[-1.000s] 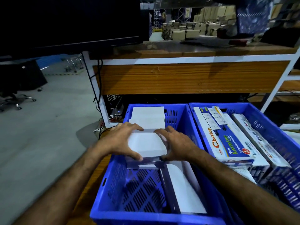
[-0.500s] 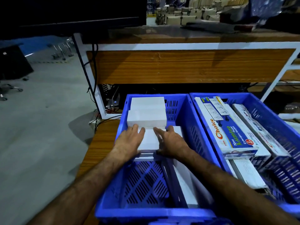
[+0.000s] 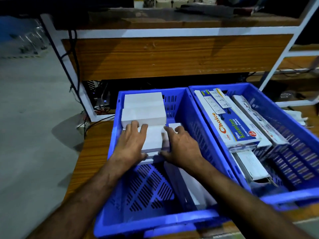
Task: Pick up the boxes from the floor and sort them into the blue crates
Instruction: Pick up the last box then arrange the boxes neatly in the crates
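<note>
Both my hands are inside the left blue crate (image 3: pixel 110 149). They lie on a white box (image 3: pixel 152 140) on top of a low stack in the crate's middle. My left hand (image 3: pixel 131 145) has its fingers spread flat over the box's left part, thumb against the near edge. My right hand (image 3: pixel 181 145) covers the right edge, thumb also at the near edge. Two more white boxes (image 3: pixel 143 114) are stacked at the crate's far end, touching this one. A long white box (image 3: pixel 195 187) lies along the crate's right wall.
The right blue crate (image 3: pixel 296 133) holds several long printed extension-socket boxes (image 3: pixel 236 130). Both crates sit on a low wooden board (image 3: pixel 93 152). A wooden desk panel (image 3: pixel 172 56) with white legs and hanging cables stands just behind. Grey floor (image 3: pixel 34 135) lies to the left.
The white box went down from above the crate onto the stack and slid against the far boxes. My hands moved from its sides to its top.
</note>
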